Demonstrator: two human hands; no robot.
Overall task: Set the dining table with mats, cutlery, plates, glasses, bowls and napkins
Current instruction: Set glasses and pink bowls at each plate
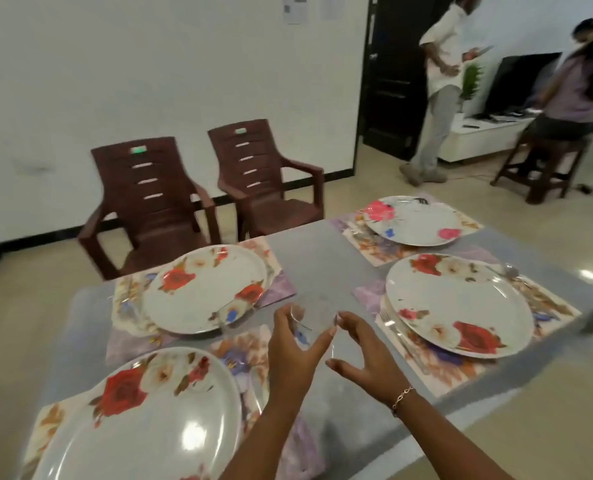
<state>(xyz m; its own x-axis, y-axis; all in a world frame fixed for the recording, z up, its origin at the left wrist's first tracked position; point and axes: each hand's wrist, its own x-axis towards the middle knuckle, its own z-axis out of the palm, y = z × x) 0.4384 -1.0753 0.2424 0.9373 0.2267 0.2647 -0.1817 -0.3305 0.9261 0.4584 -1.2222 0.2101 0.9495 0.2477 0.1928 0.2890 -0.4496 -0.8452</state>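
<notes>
Already tight at near left: plate [142,420] on mat [243,358], just beside left hand [293,351]. Fingers [288,315] curled round clear glass [317,320] over bare middle of bench [316,258], resting or lifted not clear. Right hand [364,358] cupping far side, thumb and forefinger arced. Smooth-walled, so likely to slip from a slack grip, or to clip fork [390,322] and right plate [461,306] if swung wide.

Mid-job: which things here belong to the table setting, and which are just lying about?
Job: glass, gripped by left hand and right hand; near-left plate; far-left plate; near-right plate; far-right plate; mats; fork; spoon.
Lying about: left chair; right chair; stool; television.
</notes>
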